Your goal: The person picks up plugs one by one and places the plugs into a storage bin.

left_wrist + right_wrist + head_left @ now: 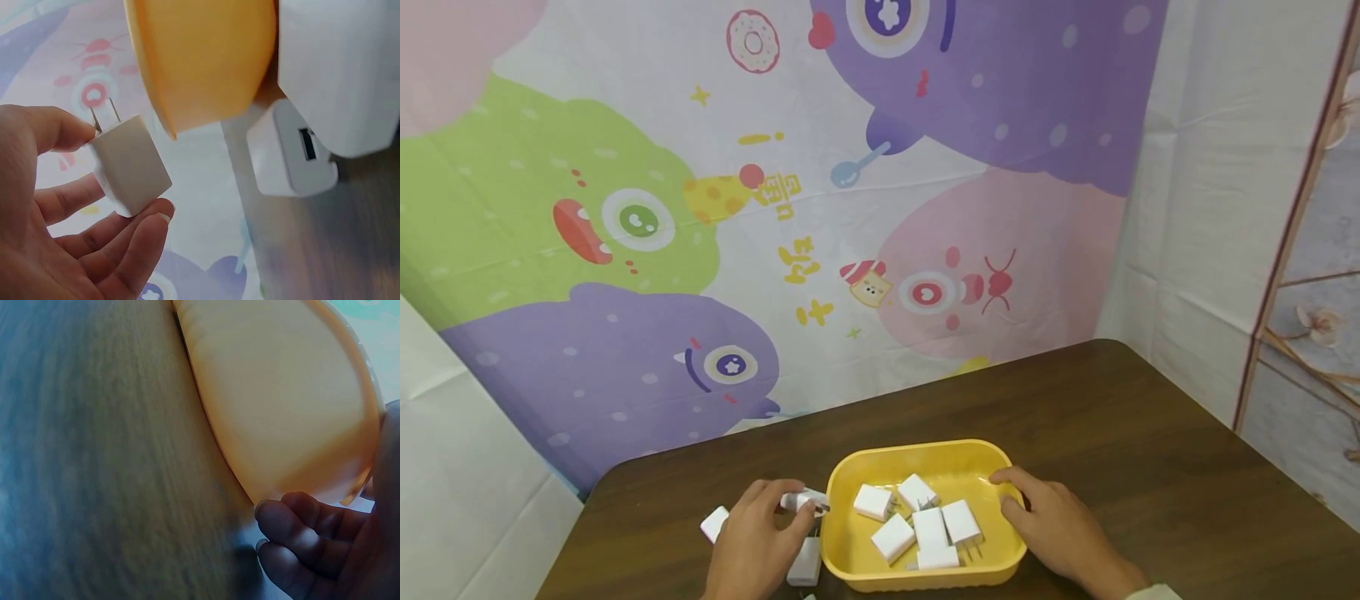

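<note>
My left hand [756, 537] pinches a white charger plug [805, 501] beside the left rim of a yellow plastic basin [917, 579]. In the left wrist view the charger plug [131, 165] sits between thumb and fingers, its metal prongs pointing up. Several white charger plugs [892, 537] lie in the basin, prongs turned various ways. My right hand [1056, 525] grips the basin's right edge. The right wrist view shows its curled fingers [284, 525] against the outer wall.
More white chargers lie on the brown table [1090, 417] left of the basin: one charger [805, 562] close to its wall, another charger [715, 523] beyond the left hand, partly hidden. A cartoon-printed cloth [820, 358] hangs behind the table.
</note>
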Demonstrator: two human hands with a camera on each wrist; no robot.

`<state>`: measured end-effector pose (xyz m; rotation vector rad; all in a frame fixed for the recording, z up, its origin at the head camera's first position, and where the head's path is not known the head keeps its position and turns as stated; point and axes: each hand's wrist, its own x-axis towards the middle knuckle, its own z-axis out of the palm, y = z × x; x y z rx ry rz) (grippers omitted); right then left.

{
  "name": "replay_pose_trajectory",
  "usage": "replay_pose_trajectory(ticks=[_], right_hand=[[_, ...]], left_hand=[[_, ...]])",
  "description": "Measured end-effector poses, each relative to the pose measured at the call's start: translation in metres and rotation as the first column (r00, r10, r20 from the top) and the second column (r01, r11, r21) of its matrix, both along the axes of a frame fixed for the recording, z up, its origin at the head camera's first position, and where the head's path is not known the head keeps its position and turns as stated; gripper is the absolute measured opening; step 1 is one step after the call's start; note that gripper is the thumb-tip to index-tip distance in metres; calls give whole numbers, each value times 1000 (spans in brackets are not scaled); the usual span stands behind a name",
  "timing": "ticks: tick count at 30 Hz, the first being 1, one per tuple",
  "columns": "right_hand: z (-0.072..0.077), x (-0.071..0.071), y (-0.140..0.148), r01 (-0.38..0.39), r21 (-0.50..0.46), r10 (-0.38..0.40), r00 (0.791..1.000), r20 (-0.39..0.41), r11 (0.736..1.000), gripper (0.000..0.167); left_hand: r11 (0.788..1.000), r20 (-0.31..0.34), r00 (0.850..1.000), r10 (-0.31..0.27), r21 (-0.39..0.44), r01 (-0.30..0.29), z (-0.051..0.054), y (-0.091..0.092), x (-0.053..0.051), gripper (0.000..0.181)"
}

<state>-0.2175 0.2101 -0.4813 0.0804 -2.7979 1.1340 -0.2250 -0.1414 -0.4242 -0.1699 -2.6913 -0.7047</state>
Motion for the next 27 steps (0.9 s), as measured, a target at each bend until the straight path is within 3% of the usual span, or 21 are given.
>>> replay_pose_trajectory(ticks=[19,27], right_hand=[[0,0,0,4,0,-4,1000,4,1000,23],[1,0,-1,3,0,-3,1000,7,1000,23]], left_hand=[[1000,0,1000,-15,-1,15,7,14,3,17],[999,39,999,-37,6,37,9,19,3,17]])
